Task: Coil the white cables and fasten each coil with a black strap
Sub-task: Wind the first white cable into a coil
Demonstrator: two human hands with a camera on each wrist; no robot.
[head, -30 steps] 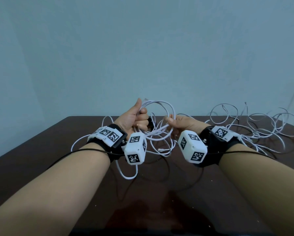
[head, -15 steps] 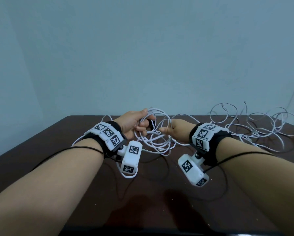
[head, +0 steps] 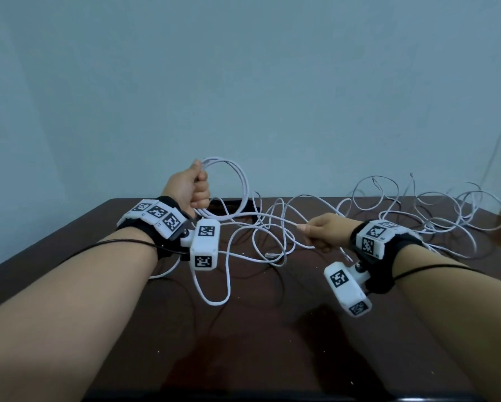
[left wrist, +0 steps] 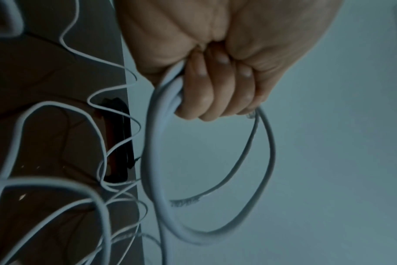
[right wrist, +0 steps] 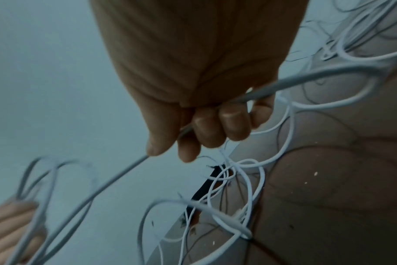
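The left hand (head: 192, 188) clenches the started coil (head: 232, 190) above the table (head: 69, 256); the right hand (head: 324, 232) pinches the white cable (head: 272, 220) (its slack trails loose), likely feeding the next loop.

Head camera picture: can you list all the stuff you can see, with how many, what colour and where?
coil: one, white, a few loops gripped in the left hand, raised above the table's far edge
loose cable: white, count unclear, strung from the coil to the right hand, tangled on the table between the hands
cable pile: white, count unclear, far right of the table
black strap: dark, count unclear, at the table's far edge behind the coil
table: one, dark brown
wall: pale blue-grey, behind the table
left hand: grips the coil
right hand: pinches the loose cable
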